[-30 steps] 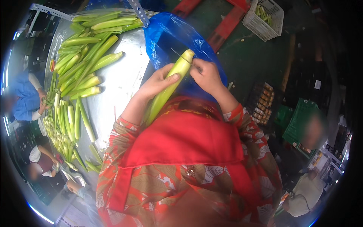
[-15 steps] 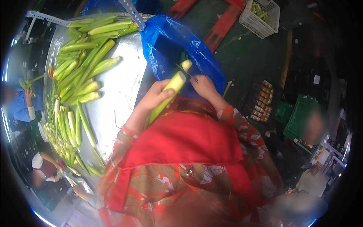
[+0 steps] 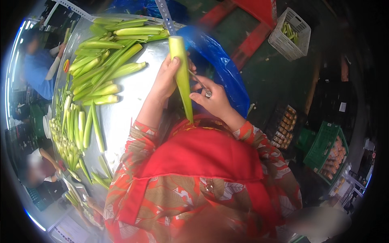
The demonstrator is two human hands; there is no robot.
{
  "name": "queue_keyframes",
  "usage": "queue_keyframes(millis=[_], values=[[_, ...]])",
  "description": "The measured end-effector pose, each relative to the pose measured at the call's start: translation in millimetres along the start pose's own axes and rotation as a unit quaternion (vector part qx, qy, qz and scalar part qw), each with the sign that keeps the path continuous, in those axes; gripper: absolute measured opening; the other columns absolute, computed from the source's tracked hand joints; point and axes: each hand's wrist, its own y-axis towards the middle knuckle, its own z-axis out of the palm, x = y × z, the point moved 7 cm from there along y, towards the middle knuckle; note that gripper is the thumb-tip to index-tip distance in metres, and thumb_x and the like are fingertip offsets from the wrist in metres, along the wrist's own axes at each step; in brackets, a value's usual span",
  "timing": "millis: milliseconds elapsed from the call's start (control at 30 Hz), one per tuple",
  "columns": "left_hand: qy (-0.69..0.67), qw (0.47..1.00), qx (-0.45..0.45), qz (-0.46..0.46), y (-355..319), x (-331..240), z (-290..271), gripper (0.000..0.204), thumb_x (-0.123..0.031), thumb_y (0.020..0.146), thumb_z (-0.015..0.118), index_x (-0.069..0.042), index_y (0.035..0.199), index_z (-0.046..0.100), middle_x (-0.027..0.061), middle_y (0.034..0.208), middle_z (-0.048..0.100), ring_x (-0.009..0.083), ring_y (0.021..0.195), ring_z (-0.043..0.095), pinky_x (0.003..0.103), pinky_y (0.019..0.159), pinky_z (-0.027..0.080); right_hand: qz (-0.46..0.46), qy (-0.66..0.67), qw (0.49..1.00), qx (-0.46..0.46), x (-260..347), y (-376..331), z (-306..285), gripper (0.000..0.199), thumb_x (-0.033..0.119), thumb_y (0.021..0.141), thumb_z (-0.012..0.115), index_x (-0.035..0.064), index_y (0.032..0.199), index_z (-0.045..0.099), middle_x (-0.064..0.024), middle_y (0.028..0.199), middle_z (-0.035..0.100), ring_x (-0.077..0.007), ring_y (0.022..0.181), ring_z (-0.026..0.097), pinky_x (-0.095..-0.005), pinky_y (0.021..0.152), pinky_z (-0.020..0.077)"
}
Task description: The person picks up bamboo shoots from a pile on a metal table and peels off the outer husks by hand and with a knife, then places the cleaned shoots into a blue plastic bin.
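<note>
My left hand is wrapped round a thick green water bamboo shoot, its pale cut end pointing away from me and its thin end toward my apron. Close on the right, my right hand grips a small knife. The knife's thin dark part points toward the shoot; whether it touches cannot be made out. Beyond both hands a blue plastic bag hangs open at the table's edge. A pile of similar shoots lies on the metal table to the left.
Smaller stalks lie along the table's near left side. A perforated metal post rises at the far edge. A white crate, red pallet-jack forks and a green crate are on the right. Other people work across the table.
The shoot has swung upright and away from me, with my left hand lifted. A short cut piece near the blade is gone from sight. My right hand has turned and come nearer.
</note>
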Motion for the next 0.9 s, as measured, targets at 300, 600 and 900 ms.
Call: queue_keyframes(millis=[300,600,900], values=[[-0.148,0.989,-0.026,0.0,3.6,-5.7,9.0,0.057,-0.048,0.093,0.047,-0.002,0.127,0.043,0.0109,0.108,0.056,0.026,0.107,0.056,0.04,0.091,0.046,-0.001,0.098,0.995,-0.02,-1.0,5.6,8.9,0.047,0.016,0.077,0.077,0.0,0.115,0.055,0.0029,0.074,0.051,-0.0047,0.061,0.047,-0.0196,0.057,0.041],[0.294,0.951,-0.06,0.079,-19.8,-10.2,-6.7,0.05,-0.03,0.091,0.061,-0.001,0.128,0.042,0.0101,0.1,0.06,0.0141,0.085,0.062,0.028,0.074,0.05,-0.016,0.034,0.999,-0.028,6.8,8.4,4.1,0.04,0.013,0.081,0.07,0.0033,0.117,0.056,0.0011,0.076,0.053,-0.0071,0.068,0.047,-0.0234,0.063,0.043],[0.31,0.947,-0.081,0.024,-19.2,6.6,-21.5,0.053,-0.027,0.093,0.059,0.001,0.133,0.04,0.0073,0.091,0.063,0.0108,0.076,0.059,0.024,0.066,0.047,-0.016,0.008,0.999,-0.036,-8.5,9.1,8.4,0.049,0.017,0.085,0.063,0.0026,0.13,0.049,-0.0055,0.08,0.06,-0.0146,0.072,0.059,-0.0307,0.067,0.0478]])
